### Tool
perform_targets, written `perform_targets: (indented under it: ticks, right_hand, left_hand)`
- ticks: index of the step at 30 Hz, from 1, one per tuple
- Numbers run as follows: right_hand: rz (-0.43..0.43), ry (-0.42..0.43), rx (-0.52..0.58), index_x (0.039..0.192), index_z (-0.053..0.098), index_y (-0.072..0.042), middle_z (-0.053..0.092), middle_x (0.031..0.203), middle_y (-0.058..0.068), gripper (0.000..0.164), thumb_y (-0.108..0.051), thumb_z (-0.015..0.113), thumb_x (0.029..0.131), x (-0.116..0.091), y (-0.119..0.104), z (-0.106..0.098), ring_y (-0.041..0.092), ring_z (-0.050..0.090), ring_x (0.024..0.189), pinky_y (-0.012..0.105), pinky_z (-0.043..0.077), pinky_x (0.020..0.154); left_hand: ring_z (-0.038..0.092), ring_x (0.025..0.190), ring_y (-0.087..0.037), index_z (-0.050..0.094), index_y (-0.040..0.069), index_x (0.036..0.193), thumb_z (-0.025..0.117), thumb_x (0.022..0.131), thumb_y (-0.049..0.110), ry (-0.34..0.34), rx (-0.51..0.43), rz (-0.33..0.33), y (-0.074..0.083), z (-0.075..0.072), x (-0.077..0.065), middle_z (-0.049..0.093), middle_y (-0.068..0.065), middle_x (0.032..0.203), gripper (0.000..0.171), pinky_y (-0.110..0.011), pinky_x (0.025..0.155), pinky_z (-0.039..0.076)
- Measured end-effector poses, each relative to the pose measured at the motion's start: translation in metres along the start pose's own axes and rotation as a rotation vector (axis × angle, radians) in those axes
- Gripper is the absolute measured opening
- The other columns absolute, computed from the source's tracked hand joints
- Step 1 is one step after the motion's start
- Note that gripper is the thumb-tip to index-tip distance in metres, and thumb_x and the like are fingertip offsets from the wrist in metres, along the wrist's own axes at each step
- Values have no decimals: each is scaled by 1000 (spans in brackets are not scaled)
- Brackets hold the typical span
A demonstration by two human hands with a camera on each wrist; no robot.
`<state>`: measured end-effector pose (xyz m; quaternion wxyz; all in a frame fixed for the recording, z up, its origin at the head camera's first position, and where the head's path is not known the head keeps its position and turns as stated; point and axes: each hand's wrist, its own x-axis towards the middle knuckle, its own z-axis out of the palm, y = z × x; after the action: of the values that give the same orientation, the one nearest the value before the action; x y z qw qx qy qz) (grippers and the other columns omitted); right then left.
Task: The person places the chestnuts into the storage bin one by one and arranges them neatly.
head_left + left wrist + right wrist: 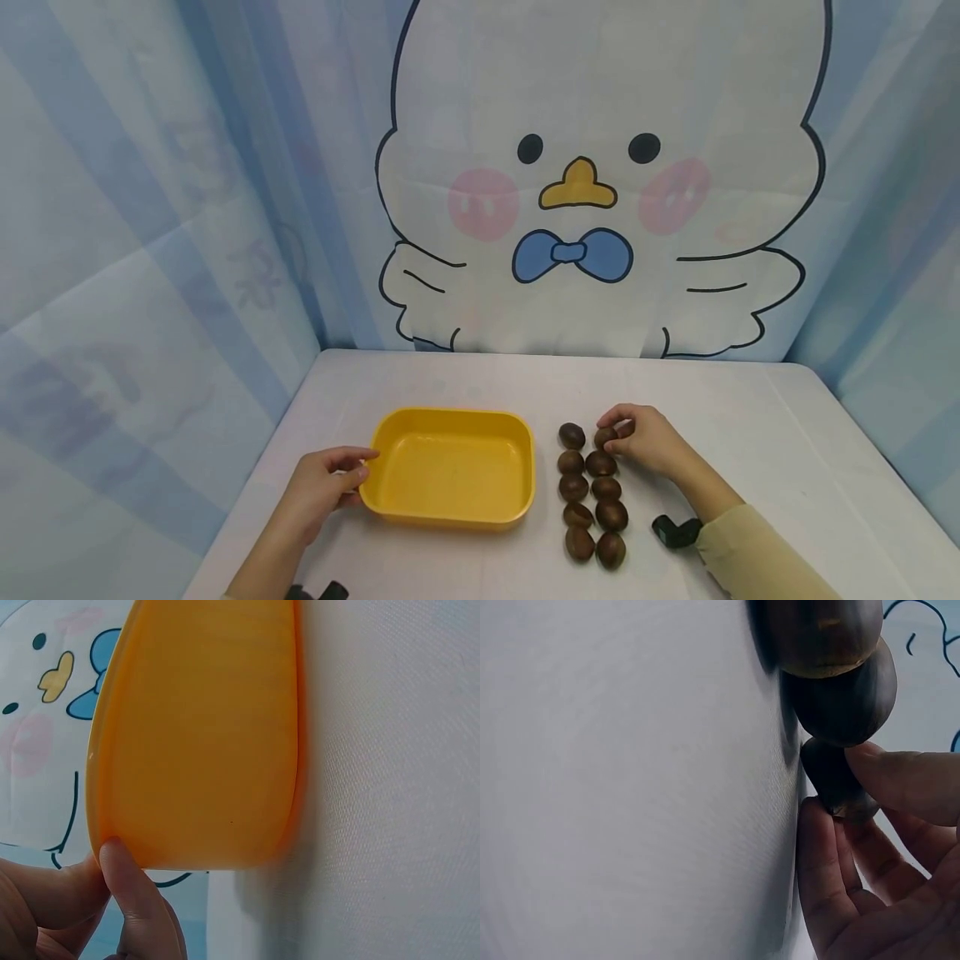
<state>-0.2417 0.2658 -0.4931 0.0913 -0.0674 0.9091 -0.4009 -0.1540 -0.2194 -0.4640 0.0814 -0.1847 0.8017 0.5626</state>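
A shallow yellow plastic tray [450, 475] lies on the left half of the table. My left hand [321, 492] pinches its left rim, and the left wrist view shows the thumb [135, 896] against the tray's edge. To the right of the tray, brown chestnuts [573, 487] lie in two columns running front to back. At the far end of the right column, my right hand [648, 442] holds a chestnut [832, 776] between thumb and fingers. That chestnut is down at table level, close to the one before it in the column. The fingers partly cover it.
The white table [750, 442] has rounded far corners. A light blue cloth with a cartoon bird [581, 275] hangs behind it, and cloth walls flank both sides. Black devices [677, 532] sit at both wrists.
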Motion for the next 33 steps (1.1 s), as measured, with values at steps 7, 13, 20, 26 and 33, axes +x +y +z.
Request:
perform_targets:
  ticks: [7,13,20,26,33]
  right_hand:
    - [6,9,2,112,76,-9,76,104,7,27,-1,81,86,-2,-1,1,21,66,91,33,54,76]
    - [23,23,-3,115,76,-9,74,107,9,29,-4,82,87,-7,-4,-3,23,65,93,34,54,76]
    - [11,29,24,116,76,-11,75,111,11,29,-6,82,88,-8,-11,-8,24,67,97,33,55,76]
    - [-53,32,26,113,77,-12,78,110,8,27,-5,83,87,-7,-18,-8,23,70,100,34,56,78]
    - [-53,15,45,115,76,-13,78,113,7,27,-7,82,89,-7,-31,-6,24,71,105,34,58,79]
  left_hand:
    - [63,79,-21,76,3,130,70,102,4,0,-14,1,-1,0,0,64,-13,105,28,-26,71,64]
    - [64,78,-21,76,3,130,70,102,4,-3,-30,0,-1,0,-1,64,-12,105,28,-26,70,63]
    - [64,77,-21,76,2,129,70,102,3,0,-38,3,-2,0,-1,64,-12,104,28,-25,69,63]
    - [64,77,-20,77,2,129,70,102,3,5,-42,6,-2,0,-1,64,-12,104,28,-25,69,63]
    - [64,76,-20,77,2,128,71,102,3,11,-41,15,-3,0,-1,65,-12,104,27,-25,68,63]
